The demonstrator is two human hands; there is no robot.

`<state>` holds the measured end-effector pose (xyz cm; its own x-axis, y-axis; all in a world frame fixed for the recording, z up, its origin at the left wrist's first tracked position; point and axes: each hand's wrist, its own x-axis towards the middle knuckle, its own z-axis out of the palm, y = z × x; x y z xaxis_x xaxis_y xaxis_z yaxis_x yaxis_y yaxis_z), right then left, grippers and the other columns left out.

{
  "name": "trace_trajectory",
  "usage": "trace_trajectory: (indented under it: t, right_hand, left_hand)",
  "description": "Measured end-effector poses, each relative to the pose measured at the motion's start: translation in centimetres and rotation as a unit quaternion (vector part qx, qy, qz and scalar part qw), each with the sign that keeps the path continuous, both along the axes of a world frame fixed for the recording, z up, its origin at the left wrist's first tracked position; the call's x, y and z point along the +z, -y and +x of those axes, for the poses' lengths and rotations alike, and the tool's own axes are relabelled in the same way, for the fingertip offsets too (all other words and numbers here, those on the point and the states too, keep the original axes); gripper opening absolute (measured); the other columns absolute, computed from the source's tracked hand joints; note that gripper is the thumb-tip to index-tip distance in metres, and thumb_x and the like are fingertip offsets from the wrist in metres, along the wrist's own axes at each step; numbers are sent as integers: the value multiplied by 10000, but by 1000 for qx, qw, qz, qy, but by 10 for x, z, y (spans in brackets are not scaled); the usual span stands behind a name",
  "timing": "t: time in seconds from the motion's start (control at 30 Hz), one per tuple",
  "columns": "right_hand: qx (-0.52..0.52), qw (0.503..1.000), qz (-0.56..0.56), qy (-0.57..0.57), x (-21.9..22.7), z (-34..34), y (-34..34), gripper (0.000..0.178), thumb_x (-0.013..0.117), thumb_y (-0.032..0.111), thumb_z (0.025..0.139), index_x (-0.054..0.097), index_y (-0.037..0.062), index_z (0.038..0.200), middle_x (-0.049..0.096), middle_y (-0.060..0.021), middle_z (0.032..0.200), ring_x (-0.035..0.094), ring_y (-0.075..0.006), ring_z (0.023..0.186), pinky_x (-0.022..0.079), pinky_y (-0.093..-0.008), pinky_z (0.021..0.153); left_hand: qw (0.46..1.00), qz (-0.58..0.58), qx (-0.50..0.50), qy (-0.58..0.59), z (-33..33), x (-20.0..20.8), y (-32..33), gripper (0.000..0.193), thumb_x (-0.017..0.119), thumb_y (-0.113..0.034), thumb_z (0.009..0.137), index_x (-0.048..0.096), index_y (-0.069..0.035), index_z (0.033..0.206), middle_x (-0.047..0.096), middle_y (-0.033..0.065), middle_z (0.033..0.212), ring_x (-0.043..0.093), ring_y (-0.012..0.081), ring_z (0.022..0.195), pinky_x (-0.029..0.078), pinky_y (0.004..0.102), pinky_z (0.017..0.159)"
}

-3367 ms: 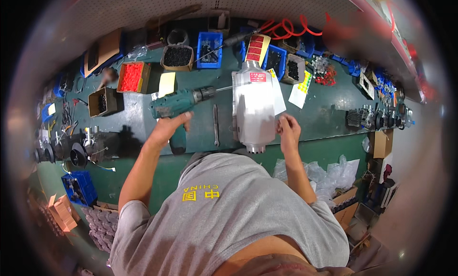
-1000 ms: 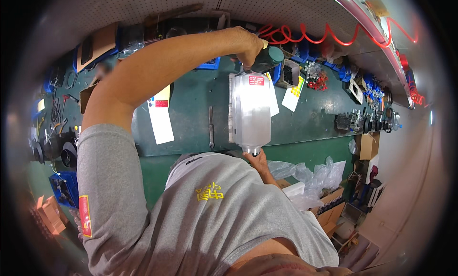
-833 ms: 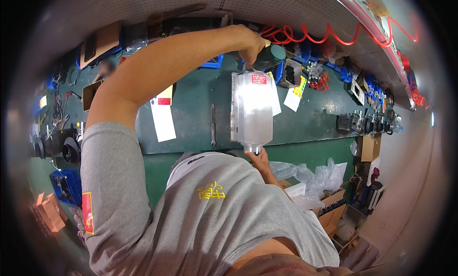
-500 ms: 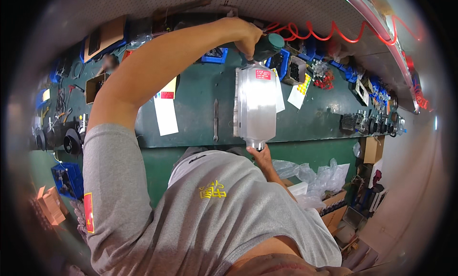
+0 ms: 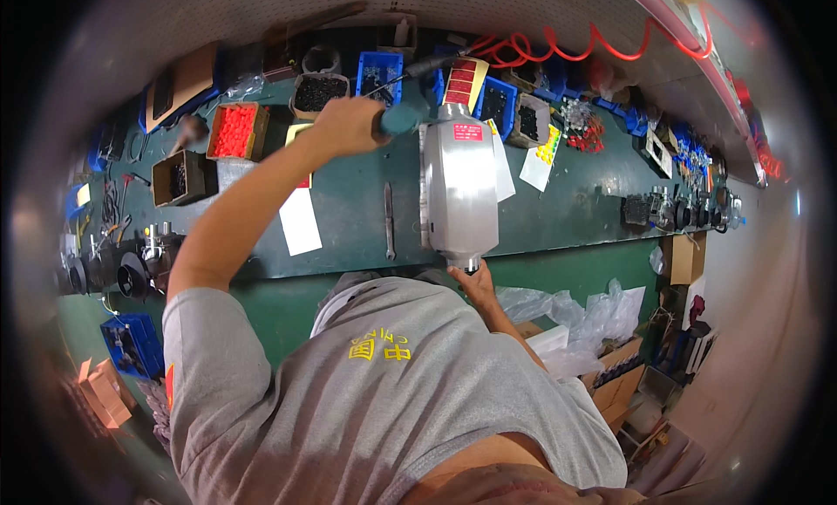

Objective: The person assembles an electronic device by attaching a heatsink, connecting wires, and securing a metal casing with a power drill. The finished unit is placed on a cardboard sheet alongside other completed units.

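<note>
A silver metal canister (image 5: 465, 195) with tapered ends and a red label stands at the bench's front edge. My right hand (image 5: 476, 284) is closed round its narrow near neck. To the left of its far end, my left hand (image 5: 349, 126) is closed on a dark green cylinder (image 5: 403, 119) with a rounded end; its exact kind cannot be made out. That cylinder is apart from the canister. An open-end wrench (image 5: 390, 221) lies on the bench left of the canister.
Behind are a blue bin (image 5: 379, 73), a box of black parts (image 5: 320, 93), a box of red parts (image 5: 234, 131) and a sheet of red labels (image 5: 465, 83). A red coiled hose (image 5: 602, 47) hangs above. White paper (image 5: 300, 221) lies left. Plastic wrap (image 5: 602, 322) is below right.
My left hand has moved left and nearer from the canister's far end, carrying the green cylinder away. The boxes behind are uncovered. My right hand stays at the near neck.
</note>
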<state>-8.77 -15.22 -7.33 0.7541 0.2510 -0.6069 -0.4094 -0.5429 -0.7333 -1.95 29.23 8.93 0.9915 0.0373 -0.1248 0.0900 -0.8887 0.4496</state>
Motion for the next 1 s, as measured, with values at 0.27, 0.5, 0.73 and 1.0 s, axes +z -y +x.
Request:
trace_trajectory:
  t: [0.27, 0.5, 0.73, 1.0]
  right_hand:
    - [68, 997, -4, -25, -6, 8, 17, 882, 902, 382, 694, 478, -55, 1333, 643, -144, 1169, 613, -222, 1074, 501, -358, 945]
    - [148, 982, -31, 113, -50, 48, 87, 400, 584, -15, 813, 599, -9, 1213, 680, -63, 984, 611, -131, 841, 508, -295, 743]
    - [34, 970, 26, 239, -5, 199, 26, 256, 536, 77, 922, 673, -33, 1108, 721, -96, 974, 675, -160, 886, 542, -286, 762]
    - [200, 940, 184, 207, 11, 348, -155, 396, 552, 254, 1004, 657, -20, 1270, 697, -129, 1225, 640, -196, 1097, 476, -298, 968]
  left_hand:
    - [992, -45, 114, -20, -126, -140, 39, 520, 712, -39, 741, 547, -67, 1234, 662, 203, 1086, 602, 392, 1065, 487, 481, 908]
    - [981, 71, 143, -114, -170, -205, 52, 610, 761, -43, 721, 509, -120, 1272, 614, 125, 1192, 570, 342, 1163, 429, 470, 991]
    - [980, 20, 195, -22, -180, -187, 95, 528, 735, -75, 781, 556, -86, 1278, 610, 156, 1133, 579, 322, 1124, 447, 441, 978]
    - [603, -653, 421, -180, -190, -209, 253, 486, 568, -394, 1014, 557, -11, 1313, 661, 135, 1212, 609, 258, 1144, 520, 423, 926]
